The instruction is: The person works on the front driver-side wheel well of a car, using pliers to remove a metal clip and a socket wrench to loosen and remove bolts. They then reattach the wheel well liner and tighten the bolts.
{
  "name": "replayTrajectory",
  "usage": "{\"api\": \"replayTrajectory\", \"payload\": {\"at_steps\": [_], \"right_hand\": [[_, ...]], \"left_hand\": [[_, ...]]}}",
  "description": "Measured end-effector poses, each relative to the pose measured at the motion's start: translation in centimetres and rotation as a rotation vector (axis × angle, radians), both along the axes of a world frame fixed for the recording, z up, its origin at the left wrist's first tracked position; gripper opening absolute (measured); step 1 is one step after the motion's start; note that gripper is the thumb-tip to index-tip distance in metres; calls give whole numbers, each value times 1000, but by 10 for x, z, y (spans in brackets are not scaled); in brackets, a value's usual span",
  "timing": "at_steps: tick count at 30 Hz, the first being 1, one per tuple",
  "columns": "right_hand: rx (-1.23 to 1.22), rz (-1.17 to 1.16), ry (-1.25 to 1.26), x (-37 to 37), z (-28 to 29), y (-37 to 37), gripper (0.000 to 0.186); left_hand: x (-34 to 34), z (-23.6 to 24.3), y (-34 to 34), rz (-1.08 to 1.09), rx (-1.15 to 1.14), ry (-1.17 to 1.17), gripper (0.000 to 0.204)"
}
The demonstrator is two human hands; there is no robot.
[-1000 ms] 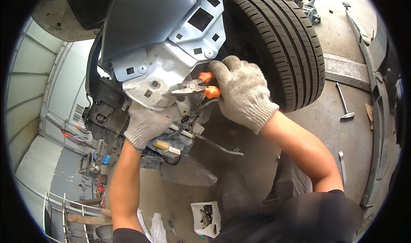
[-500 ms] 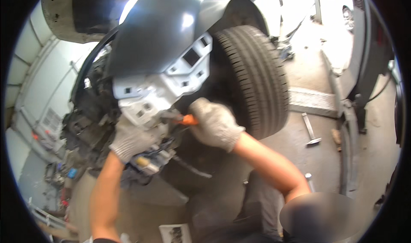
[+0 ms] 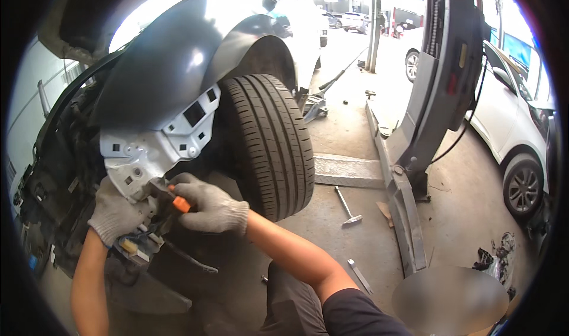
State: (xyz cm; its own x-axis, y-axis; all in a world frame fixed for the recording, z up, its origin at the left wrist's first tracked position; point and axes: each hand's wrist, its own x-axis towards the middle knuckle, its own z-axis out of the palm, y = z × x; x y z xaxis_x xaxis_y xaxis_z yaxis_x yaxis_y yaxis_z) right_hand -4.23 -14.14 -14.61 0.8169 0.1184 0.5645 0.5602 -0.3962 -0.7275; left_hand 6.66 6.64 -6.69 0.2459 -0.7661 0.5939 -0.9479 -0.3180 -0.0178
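In my gloved right hand [image 3: 210, 205] are pliers with orange handles [image 3: 179, 202], their jaws at the lower edge of a silver metal bracket [image 3: 133, 158] below a dark grey fender [image 3: 154, 69]. My gloved left hand [image 3: 115, 214] is at the bracket's lower left, its fingertips hidden behind the metal. Wiring with a yellow connector [image 3: 129, 246] hangs just below my hands. To the right of the bracket is a black tyre [image 3: 269, 146].
A hammer [image 3: 349, 214] and wrench [image 3: 359, 277] lie on the floor right of my legs. A lift post [image 3: 432, 93], treadplate arm [image 3: 347, 170] and floor beam [image 3: 403, 217] stand beyond the tyre. A white car [image 3: 504, 122] is at the far right; a jack [image 3: 315, 108] sits behind.
The view has swung up and to the right, showing the lift post and white car. The bracket and hands now appear farther left; the pliers remain in my right hand at the bracket.
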Motion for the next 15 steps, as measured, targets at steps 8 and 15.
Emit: {"api": "replayTrajectory", "payload": {"at_steps": [8, 15], "right_hand": [[-235, -220, -188, -6, -4, -17, 58], [-170, -221, -191, 9, -16, -13, 52]], "left_hand": [[1, 16, -7, 137, 216, -56, 36], [-5, 19, -1, 187, 233, -28, 30]]}}
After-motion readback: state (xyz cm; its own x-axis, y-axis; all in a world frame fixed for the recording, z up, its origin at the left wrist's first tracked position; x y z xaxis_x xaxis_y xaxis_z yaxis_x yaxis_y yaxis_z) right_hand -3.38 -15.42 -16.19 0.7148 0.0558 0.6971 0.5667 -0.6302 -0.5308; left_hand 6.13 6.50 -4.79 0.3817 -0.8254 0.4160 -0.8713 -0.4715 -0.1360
